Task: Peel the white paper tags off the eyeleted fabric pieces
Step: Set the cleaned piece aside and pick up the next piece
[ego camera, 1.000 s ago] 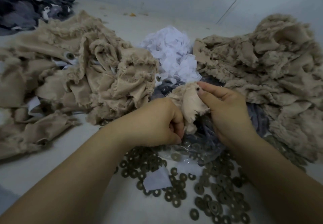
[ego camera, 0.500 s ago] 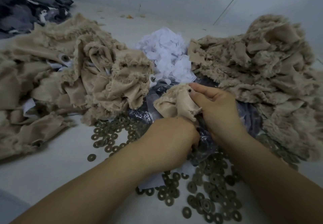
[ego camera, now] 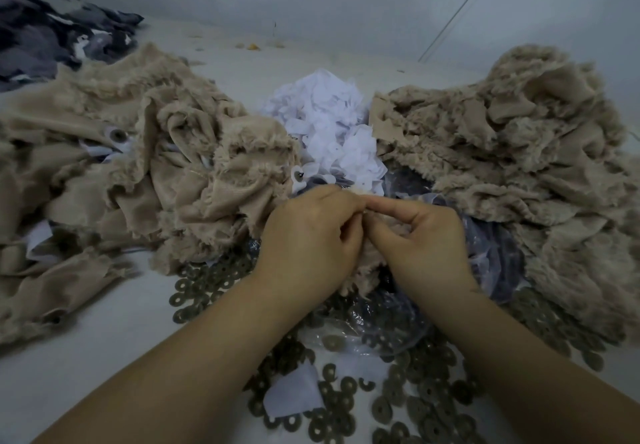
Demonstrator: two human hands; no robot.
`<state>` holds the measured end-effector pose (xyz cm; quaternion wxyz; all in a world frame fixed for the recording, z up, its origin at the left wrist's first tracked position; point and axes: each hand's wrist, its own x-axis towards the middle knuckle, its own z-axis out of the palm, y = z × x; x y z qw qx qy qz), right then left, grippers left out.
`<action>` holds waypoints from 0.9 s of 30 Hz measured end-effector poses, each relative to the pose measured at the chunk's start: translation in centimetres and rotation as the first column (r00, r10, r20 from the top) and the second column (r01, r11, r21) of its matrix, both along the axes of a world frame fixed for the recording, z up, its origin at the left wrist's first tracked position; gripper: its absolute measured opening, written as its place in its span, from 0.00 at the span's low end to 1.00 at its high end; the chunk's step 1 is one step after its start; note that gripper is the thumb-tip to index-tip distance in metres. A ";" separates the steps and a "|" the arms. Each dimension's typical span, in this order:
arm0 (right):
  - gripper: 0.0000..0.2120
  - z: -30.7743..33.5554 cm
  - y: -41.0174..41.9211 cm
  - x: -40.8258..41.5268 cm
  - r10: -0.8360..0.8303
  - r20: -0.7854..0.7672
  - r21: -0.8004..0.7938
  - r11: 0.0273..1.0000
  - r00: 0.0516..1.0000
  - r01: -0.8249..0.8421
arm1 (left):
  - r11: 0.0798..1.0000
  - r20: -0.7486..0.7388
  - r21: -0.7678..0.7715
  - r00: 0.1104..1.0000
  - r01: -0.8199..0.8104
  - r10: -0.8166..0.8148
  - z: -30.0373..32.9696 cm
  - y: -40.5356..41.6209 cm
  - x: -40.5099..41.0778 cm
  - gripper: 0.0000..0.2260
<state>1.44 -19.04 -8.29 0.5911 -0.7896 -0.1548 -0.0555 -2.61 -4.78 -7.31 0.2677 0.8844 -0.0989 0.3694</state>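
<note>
head view: your left hand [ego camera: 311, 236] and right hand [ego camera: 420, 239] meet at the centre of the frame, fingers [ego camera: 388, 206] curled in and pinching a small beige fabric piece [ego camera: 367, 270] between them; only its frayed lower edge shows beneath your knuckles. the untagged-looking heap [ego camera: 502, 166] lies at the right of the frame, the heap with tags [ego camera: 138, 166] at the left, and the peeled white paper tags [ego camera: 329, 125] pile up at upper centre.

what could go wrong, as i judge it: the paper may tear if you pull fast or at a steep angle, leaving a scrap stuck round the eyelet. the fabric frays at its edges, so a hard tug could pull threads. the loose metal rings [ego camera: 415, 391] and crinkled plastic bag [ego camera: 485, 246] lie right under your wrists on the counter [ego camera: 86, 357]; a sweep of the forearm would scatter them or mix a dropped tag among them, like the stray white slip [ego camera: 294, 391] at lower centre.

hidden: your hands cover the tag and eyelet on the held piece, so i cannot tell whether the tag is lifted, half off, or there at all. the dark cloth [ego camera: 52, 38] at upper left is cut off by the frame edge.
</note>
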 end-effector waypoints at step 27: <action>0.16 0.8 0.2 -0.8 -0.046 0.122 -0.056 0.997 0.991 0.053 | 0.732 -0.163 -0.662 0.922 0.161 -0.350 -0.2 1.0 0.0 0.12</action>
